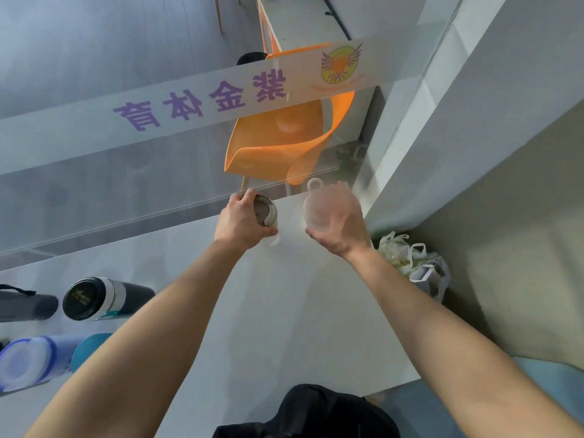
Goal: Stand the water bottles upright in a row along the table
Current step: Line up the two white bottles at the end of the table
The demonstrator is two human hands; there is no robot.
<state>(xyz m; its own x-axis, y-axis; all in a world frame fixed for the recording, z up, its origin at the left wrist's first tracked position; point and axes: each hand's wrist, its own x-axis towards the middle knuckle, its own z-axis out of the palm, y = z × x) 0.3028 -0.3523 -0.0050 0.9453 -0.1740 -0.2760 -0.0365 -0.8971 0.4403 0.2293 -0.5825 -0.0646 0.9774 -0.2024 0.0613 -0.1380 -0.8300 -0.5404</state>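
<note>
My left hand (241,221) grips a silver-lidded bottle (265,210) standing near the far edge of the white table (300,311). My right hand (341,229) holds a translucent white bottle (327,200) with a loop on its lid, just to the right of the first. At the left of the table lie a black bottle with a steel band (101,297), a dark bottle (25,306), a pale blue bottle with a white lid (31,360) and a teal bottle (90,347), partly hidden by my left forearm.
A glass partition with purple lettering (202,99) runs along the table's far edge, an orange chair (284,137) behind it. A white bag (417,267) sits on the floor right of the table, by a white wall (474,105). Dark clothing (309,412) is at the near edge.
</note>
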